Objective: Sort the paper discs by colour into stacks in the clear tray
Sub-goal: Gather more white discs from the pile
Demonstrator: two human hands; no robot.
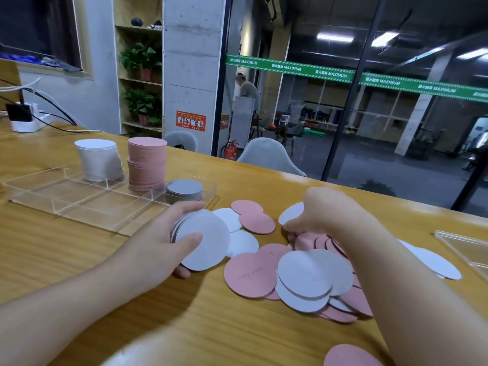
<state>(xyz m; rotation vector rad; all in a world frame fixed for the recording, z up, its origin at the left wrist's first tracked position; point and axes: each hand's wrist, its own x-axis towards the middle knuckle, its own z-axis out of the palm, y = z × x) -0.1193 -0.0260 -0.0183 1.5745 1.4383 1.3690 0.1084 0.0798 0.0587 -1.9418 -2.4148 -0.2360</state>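
Left hand (169,239) grips a grey bundle (203,240) just off the tray (39,190) near corner — gathered so it drops as one stack — while right hand (324,212) pinches into the loose discs (303,276) at mid-table.

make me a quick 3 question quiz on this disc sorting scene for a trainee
1. True or false: the pink stack is the tallest stack in the tray.
2. What does the left hand hold?
A. one pink disc
B. a bunch of grey discs
C. the tray
3. Fill in: the right hand reaches into the loose ___ of discs on the table.

Key
1. True; the white stack is a little lower and the grey stack is much lower.
2. B
3. pile
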